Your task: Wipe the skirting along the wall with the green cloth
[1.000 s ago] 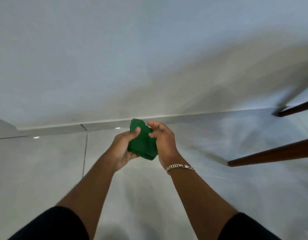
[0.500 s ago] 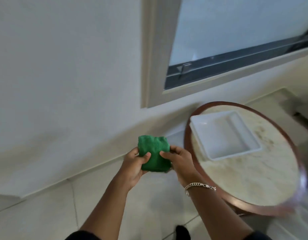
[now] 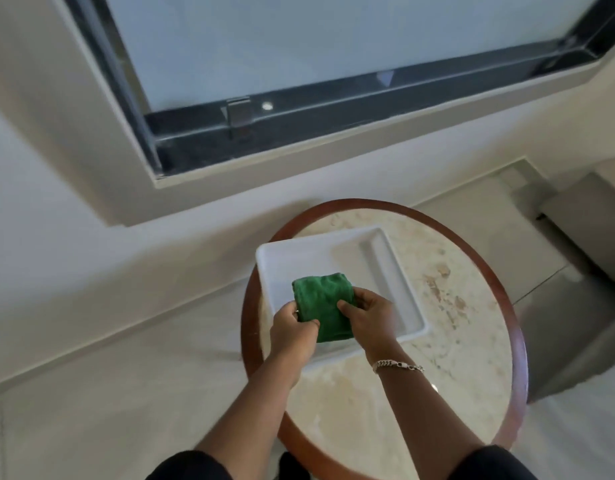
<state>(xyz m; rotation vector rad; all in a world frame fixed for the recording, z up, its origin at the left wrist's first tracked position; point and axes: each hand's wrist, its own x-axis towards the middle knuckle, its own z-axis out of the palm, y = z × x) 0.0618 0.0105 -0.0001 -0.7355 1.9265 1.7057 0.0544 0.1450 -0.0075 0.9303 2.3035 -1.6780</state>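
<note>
Both hands hold the folded green cloth (image 3: 323,304) over the white tray (image 3: 396,271) on the round counter (image 3: 472,306): the left hand (image 3: 292,336) and right hand (image 3: 370,318) each have a grip clenched on it. The skirting (image 3: 126,323) runs along the wall, well apart.

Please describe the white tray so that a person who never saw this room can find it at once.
Below the dark-framed window stands a round table with a brown wooden rim and a pale marble top. The white tray lies on its far left part, rectangular, shallow, with a raised divider. Both hands hold a folded green cloth over it.
</note>
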